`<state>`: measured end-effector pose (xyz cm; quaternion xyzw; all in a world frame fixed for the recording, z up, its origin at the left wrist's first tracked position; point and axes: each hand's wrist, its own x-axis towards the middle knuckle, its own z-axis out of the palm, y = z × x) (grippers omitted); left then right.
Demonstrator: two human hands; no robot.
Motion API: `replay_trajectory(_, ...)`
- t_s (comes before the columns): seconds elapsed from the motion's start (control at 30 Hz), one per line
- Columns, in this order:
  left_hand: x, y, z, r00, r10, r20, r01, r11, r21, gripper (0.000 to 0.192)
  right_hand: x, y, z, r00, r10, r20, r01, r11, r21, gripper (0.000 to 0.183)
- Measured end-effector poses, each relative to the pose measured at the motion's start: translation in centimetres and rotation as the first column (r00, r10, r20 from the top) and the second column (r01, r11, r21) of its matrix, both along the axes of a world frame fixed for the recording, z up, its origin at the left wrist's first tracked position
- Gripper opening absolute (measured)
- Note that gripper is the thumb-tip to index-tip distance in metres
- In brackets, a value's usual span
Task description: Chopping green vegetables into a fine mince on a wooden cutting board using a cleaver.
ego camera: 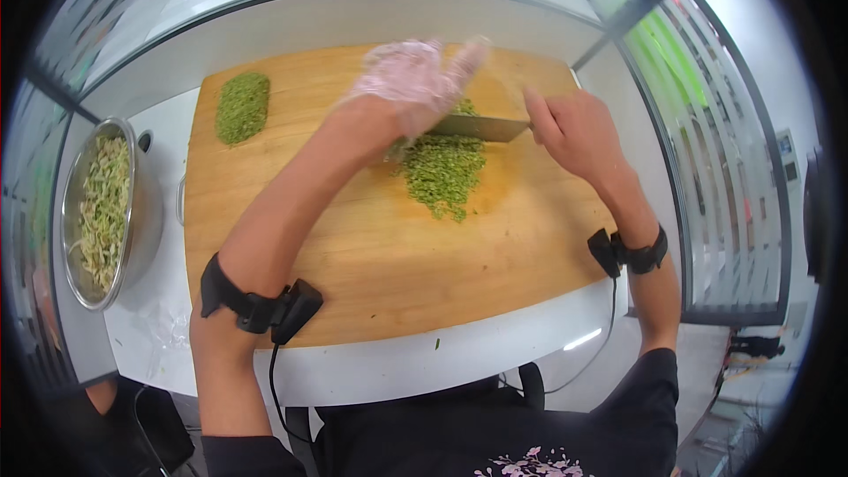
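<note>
My right hand (pixel 576 129) is closed around the handle of a broad-bladed kitchen knife (pixel 483 127). The blade lies across a pile of finely chopped green vegetable (pixel 444 172) on a large wooden cutting board (pixel 344 265). My left hand (pixel 414 83), in a clear plastic glove, is raised over the far left end of the blade, thumb spread; it is blurred, and whether it touches the blade cannot be told. A second, compact mound of chopped green vegetable (pixel 243 108) sits at the board's far left corner.
A steel bowl (pixel 130 212) of shredded pale and green vegetable stands left of the board on the white table (pixel 411 377). Low partitions with striped glass enclose the far side and both ends. Cables hang from black bands on both my forearms. Part of another person shows at lower left.
</note>
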<state>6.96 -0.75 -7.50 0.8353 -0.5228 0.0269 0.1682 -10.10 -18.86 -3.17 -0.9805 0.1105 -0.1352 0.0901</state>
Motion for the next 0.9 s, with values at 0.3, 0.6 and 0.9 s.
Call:
replay_trajectory(0.3,-1.8,-2.4,3.4,0.999,0.025,0.038,-0.024,1.000,-0.016,0.076,-0.4,-2.9,-3.0,1.000,-0.008,-0.006,0.008,0.997,0.079,0.061)
replay_trajectory(0.6,1.6,0.6,1.0,0.978,0.130,-0.163,-0.155,0.977,-0.149,0.082,2.4,0.7,1.2,0.998,-0.009,-0.070,0.002,0.994,-0.105,0.062)
replay_trajectory(0.9,-0.5,-2.4,1.0,0.995,0.099,-0.005,-0.098,0.978,-0.186,0.086,0.7,-2.1,-2.3,0.997,0.003,0.075,-0.003,1.000,0.010,0.060)
